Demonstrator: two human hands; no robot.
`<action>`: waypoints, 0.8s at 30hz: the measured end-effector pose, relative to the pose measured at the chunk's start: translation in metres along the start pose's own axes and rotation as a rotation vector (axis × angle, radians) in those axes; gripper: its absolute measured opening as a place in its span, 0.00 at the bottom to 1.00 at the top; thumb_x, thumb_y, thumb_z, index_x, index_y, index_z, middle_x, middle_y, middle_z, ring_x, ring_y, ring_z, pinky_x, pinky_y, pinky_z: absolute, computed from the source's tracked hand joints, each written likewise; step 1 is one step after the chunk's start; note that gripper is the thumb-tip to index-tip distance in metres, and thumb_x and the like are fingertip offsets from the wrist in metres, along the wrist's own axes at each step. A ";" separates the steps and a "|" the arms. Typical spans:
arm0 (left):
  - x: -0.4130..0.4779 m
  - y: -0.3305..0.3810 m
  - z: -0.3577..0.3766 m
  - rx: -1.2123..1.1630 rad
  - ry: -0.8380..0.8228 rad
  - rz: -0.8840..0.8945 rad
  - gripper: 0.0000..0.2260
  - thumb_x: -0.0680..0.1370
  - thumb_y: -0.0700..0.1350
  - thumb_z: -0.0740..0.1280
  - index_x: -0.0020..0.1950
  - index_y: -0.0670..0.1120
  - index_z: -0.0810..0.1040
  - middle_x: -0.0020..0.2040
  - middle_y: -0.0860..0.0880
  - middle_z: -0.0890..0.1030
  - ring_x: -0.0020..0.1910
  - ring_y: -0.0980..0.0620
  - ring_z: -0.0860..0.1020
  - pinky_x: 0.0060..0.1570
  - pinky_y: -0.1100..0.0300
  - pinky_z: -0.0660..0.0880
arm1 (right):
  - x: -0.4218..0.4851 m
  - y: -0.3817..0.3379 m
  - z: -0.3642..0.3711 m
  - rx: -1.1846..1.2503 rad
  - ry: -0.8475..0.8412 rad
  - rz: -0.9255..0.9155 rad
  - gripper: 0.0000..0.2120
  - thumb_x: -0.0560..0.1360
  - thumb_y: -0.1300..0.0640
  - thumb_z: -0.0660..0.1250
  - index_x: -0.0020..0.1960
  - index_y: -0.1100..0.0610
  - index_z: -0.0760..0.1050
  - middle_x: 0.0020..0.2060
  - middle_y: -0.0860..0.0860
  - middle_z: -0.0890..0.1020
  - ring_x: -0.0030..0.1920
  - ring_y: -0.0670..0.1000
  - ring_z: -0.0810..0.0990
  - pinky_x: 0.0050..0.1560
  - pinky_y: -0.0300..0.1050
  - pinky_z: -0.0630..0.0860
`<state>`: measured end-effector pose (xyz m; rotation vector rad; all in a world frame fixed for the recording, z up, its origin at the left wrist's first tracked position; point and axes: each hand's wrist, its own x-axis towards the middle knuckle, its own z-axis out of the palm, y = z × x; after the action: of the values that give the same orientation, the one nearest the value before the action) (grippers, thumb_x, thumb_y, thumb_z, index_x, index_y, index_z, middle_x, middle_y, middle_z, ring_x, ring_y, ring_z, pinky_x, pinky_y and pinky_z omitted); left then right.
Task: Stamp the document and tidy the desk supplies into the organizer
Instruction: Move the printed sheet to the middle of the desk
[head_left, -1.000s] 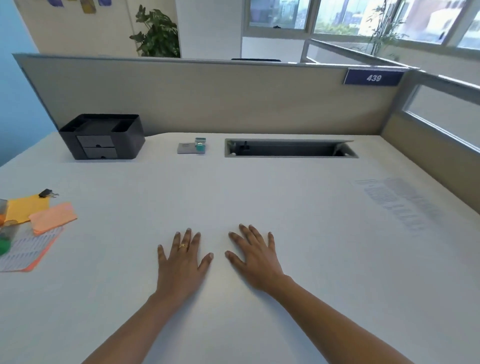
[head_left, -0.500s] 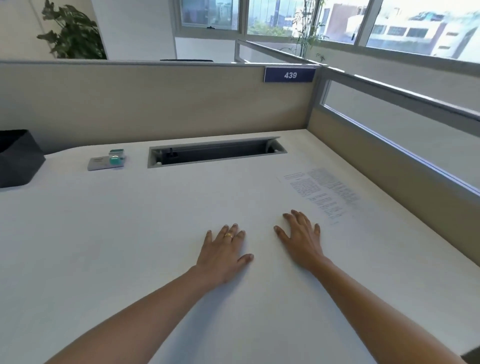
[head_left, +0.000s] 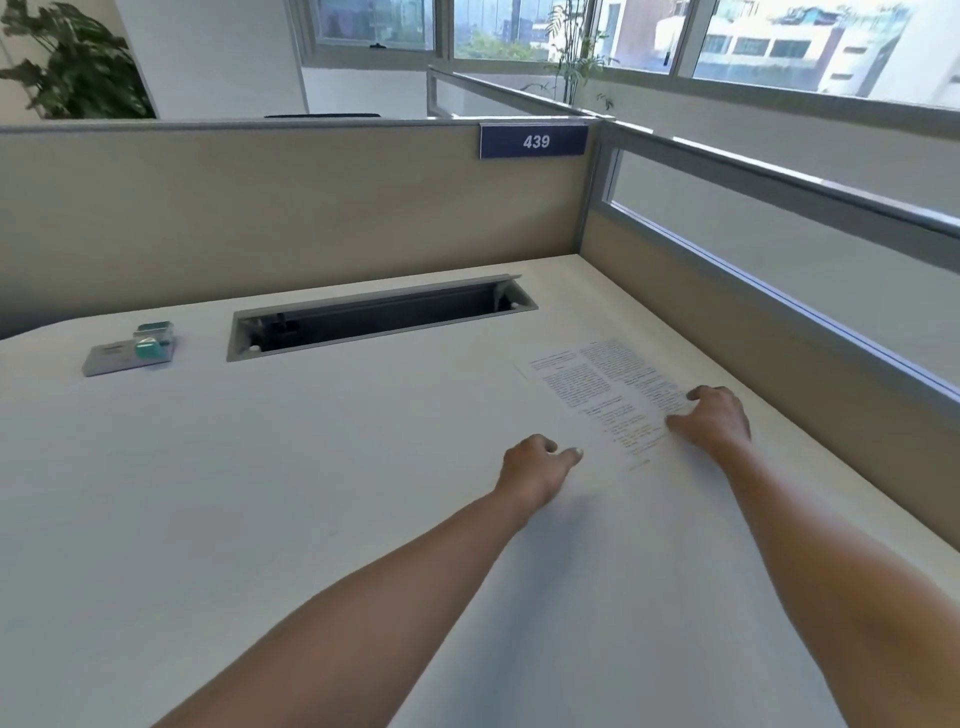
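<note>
The desk (head_left: 260, 493) in the frame's middle looks matt, smooth and off-white. The document (head_left: 597, 389) at right is thin printed paper. The stamp (head_left: 150, 343) at left looks like glossy teal plastic. The tray (head_left: 379, 317) above centre has a grey metal-looking rim.

Both bare forearms are extending forward and to the right. The left hand (head_left: 535, 464) is resting knuckles up, fingers curled under, thumb pointing right. The right hand (head_left: 716, 418) is lying palm down, fingers bent, thumb spread leftward.
</note>
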<state>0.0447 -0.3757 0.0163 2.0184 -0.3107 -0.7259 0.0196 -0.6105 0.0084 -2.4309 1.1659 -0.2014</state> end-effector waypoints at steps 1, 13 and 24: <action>0.004 0.004 0.005 -0.079 -0.003 -0.041 0.19 0.76 0.54 0.64 0.61 0.42 0.72 0.62 0.44 0.75 0.60 0.45 0.74 0.61 0.54 0.70 | 0.004 0.002 -0.002 0.003 -0.024 0.037 0.27 0.70 0.55 0.71 0.67 0.61 0.69 0.66 0.59 0.69 0.68 0.58 0.67 0.64 0.50 0.68; 0.030 0.046 0.047 -0.522 -0.041 -0.259 0.19 0.77 0.50 0.63 0.65 0.43 0.71 0.61 0.45 0.74 0.48 0.49 0.70 0.47 0.59 0.69 | 0.041 0.010 -0.010 -0.217 -0.173 0.171 0.48 0.59 0.35 0.75 0.68 0.63 0.64 0.65 0.59 0.68 0.66 0.59 0.67 0.64 0.53 0.70; 0.037 0.052 0.052 -0.744 0.105 -0.304 0.17 0.76 0.47 0.64 0.63 0.41 0.69 0.55 0.45 0.74 0.44 0.51 0.75 0.39 0.60 0.72 | 0.048 0.009 -0.010 -0.279 -0.207 0.235 0.52 0.57 0.30 0.72 0.67 0.64 0.63 0.66 0.60 0.67 0.67 0.61 0.66 0.67 0.56 0.68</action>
<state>0.0462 -0.4577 0.0266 1.3876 0.3044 -0.7711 0.0409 -0.6554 0.0105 -2.4429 1.4475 0.2958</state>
